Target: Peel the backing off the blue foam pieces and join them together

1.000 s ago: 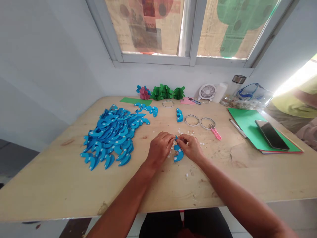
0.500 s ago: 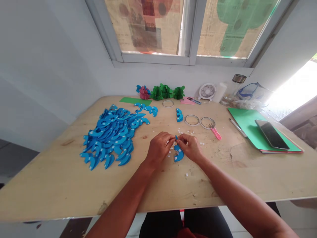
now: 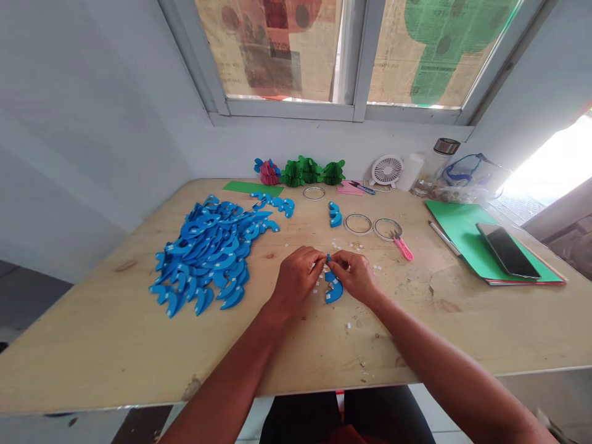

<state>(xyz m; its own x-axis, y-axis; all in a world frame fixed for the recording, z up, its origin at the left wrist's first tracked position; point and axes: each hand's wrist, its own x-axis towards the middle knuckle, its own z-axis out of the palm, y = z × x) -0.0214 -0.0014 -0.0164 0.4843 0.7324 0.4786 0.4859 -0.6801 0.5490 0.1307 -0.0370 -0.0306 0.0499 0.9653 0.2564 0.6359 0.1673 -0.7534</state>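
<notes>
Both hands meet at the middle of the wooden table. My left hand (image 3: 300, 271) and my right hand (image 3: 355, 273) are closed, fingertips pinching the upper end of a blue paper cutout (image 3: 333, 291) from either side. Its curved lower part shows between the hands, with small white squares on it; the top end is mostly hidden by the fingers. Small white paper bits (image 3: 316, 291) lie on the table around the hands. Ahead of them rests another blue paper piece (image 3: 335, 214). To the left spreads a big heap of similar blue cutouts (image 3: 208, 246), many bearing white squares.
Two tape rings (image 3: 357, 224) and pink-handled snips (image 3: 403, 246) lie beyond my right hand. A phone (image 3: 507, 250) rests on green paper (image 3: 456, 216) at the right. Green paper figures (image 3: 309, 171), a small fan (image 3: 387, 171) and a glass bottle (image 3: 437, 166) line the wall.
Almost nothing differs. Both hands keep the same pinch on the blue paper cutout, whose lower part has shifted very slightly.
</notes>
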